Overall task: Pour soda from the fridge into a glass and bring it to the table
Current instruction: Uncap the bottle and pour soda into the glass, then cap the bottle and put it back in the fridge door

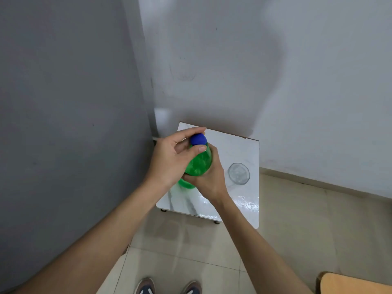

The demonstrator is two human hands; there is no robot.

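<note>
Hands meet over a small white marble-patterned table [244, 149] that stands in the corner of a grey-walled room. Both forearms reach forward from the bottom of the view and converge on a green soda bottle [200, 164], held above the left part of the tabletop, neck tilted slightly away from the camera.

Right hand [209, 179]: wrapped around the bottle's body from the right side, fingers closed on the green plastic, wrist bent inward.

Left hand [169, 158]: curled over the bottle's top, thumb and fingertips pinched around the blue cap [198, 139], palm turned toward the right. Whether the cap is tight or loosened cannot be told.

Clear drinking glass [239, 173]: upright on the right part of the tabletop, near the right hand but not touching it; looks empty.

Floor: pale tiles [191, 251]. Toes of two dark shoes [167, 286] show at the lower edge. Corner of an orange surface [356, 283] shows at lower right.
</note>
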